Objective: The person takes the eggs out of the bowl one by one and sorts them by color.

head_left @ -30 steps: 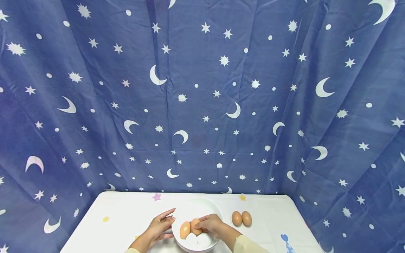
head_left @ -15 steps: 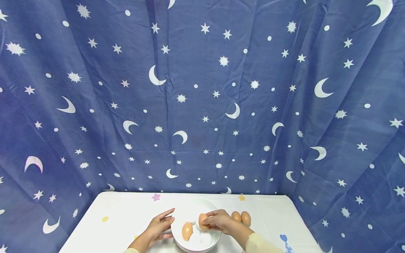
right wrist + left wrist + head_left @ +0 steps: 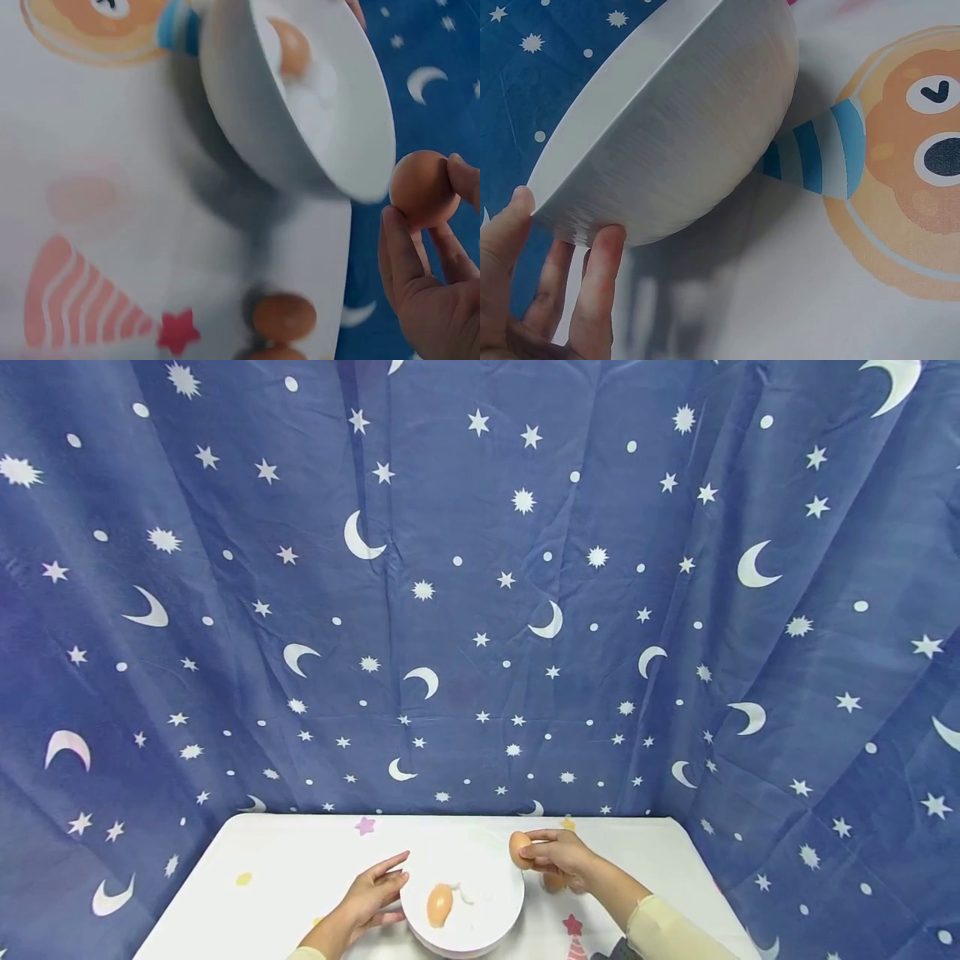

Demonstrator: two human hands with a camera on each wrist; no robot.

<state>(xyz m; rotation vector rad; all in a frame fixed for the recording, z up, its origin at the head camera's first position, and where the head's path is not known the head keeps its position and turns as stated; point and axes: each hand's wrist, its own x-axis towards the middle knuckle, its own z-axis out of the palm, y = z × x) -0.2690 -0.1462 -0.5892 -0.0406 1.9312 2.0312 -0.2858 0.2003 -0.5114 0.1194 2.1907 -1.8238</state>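
At the left, a person's left hand (image 3: 367, 897) is touching the rim and outer wall of a white bowl (image 3: 682, 142), its thumb and fingers spreading wide. The bowl is standing on a white tablecloth (image 3: 300, 852), and a brown egg (image 3: 439, 906) is lying inside, toward the left, with pale round shapes beside it, too washed out to make out. By the bowl's right rim, the right hand (image 3: 562, 853) is pinching a second egg (image 3: 520, 851) between thumb and fingers, holding it above the cloth. Below that hand, two more eggs (image 3: 285, 317) are lying side by side on the cloth. A blue curtain (image 3: 465, 635) is hanging behind.
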